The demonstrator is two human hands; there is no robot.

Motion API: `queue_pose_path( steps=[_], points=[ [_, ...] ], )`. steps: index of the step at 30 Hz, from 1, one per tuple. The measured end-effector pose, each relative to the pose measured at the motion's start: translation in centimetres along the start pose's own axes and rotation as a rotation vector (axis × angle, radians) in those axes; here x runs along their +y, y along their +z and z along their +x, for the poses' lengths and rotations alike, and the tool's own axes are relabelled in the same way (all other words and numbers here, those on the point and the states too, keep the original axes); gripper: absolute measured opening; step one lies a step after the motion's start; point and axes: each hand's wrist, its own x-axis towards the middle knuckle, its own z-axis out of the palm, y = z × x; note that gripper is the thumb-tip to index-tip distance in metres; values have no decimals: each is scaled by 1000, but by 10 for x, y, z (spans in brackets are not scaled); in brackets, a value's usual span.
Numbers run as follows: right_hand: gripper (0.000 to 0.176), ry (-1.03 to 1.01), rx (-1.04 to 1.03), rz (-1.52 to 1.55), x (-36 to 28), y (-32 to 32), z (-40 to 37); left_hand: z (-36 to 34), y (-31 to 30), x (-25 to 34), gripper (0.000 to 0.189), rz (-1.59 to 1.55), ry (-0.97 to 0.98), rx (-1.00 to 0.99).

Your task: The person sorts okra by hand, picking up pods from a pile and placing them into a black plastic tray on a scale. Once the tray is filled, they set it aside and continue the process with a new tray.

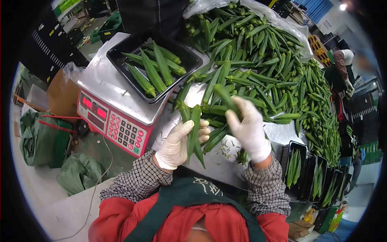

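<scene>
My left hand (177,143), in a white glove, is closed around a couple of okra pods (194,133) that point down toward me. In my gloved right hand (250,127) a single okra pod (224,97) is pinched between thumb and fingers, slightly blurred. A large heap of okra (258,60) covers the metal table just beyond both hands. To the left, a black plastic tray (115,50) holding several okra pods rests on the scale's metal plate (100,76).
The red scale (121,133) shows lit digits. Several black trays (285,155) with okra stand along the table's right edge. Clear plastic sheeting (278,18) lies behind the heap. Another person (342,66) works at the far right. Green bags (80,173) sit at lower left.
</scene>
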Motion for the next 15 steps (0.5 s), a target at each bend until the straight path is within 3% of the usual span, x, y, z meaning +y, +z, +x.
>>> queue_pose_path(
  steps=[3, 5, 7, 10, 11, 13, 15],
  points=[
    [33, -58, -453, 36, -45, -4, -7, 12, 11, -4, 33, -22, 4, -2],
    [29, -36, -353, 118, -25, -2, 12, 18, -13, -10, 41, 11, -42, -105],
    [29, -147, 43, -86, 2, 8, 49, 16, -15, -9, 49, 1, -60, -77],
    [58, -10, 13, -497, 63, 32, 95, 15, -12, -6, 57, -36, -16, -80],
    [63, 123, -104, -549, 67, 40, 105, 14, -11, -4, 57, -47, -10, -72],
    [62, 216, -119, -402, 94, 65, 114, 10, -7, 0, 56, -72, 5, -59],
    [49, 386, -43, 128, 101, 60, 119, 10, -9, 4, 56, -82, 0, -49]
  ],
)
